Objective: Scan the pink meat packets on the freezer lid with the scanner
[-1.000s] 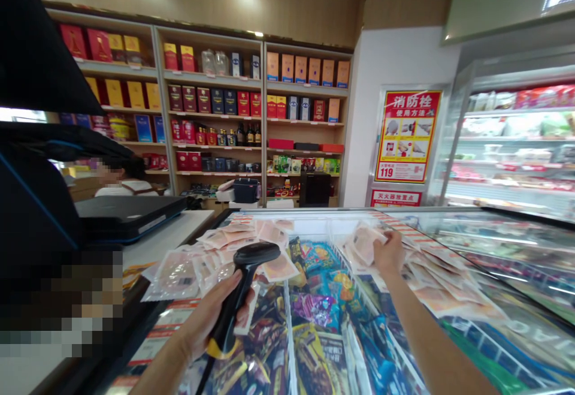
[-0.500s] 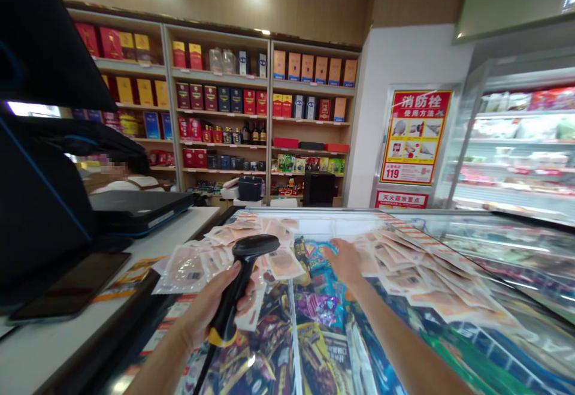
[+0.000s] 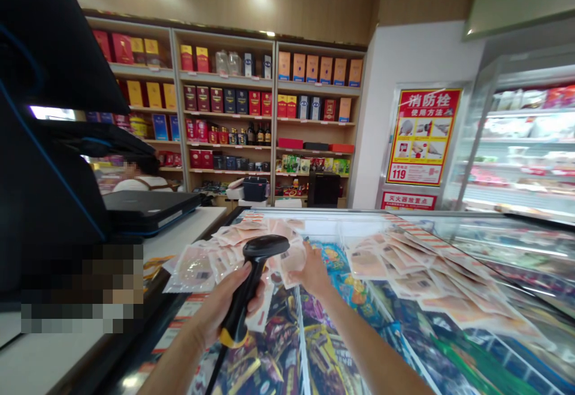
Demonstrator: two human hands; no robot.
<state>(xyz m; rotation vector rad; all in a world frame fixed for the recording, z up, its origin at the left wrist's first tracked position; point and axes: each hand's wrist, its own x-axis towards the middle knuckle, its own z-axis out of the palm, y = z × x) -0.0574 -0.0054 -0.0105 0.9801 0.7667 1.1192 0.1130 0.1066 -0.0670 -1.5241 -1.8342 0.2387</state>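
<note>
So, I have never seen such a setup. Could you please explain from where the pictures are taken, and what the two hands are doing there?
There is no machine arm here: these are a person's own two bare hands. All pictures come from one camera worn on the person's head, looking forward and down.

The left hand holds a black and yellow handheld scanner. The right hand touches a flat, pale packet; I cannot tell whether it grips it.

More such packets lie on a glass-topped chest, in a left pile and a right pile. Colourful packages are visible inside the chest. Behind stand shelves with boxes and bottles.
</note>
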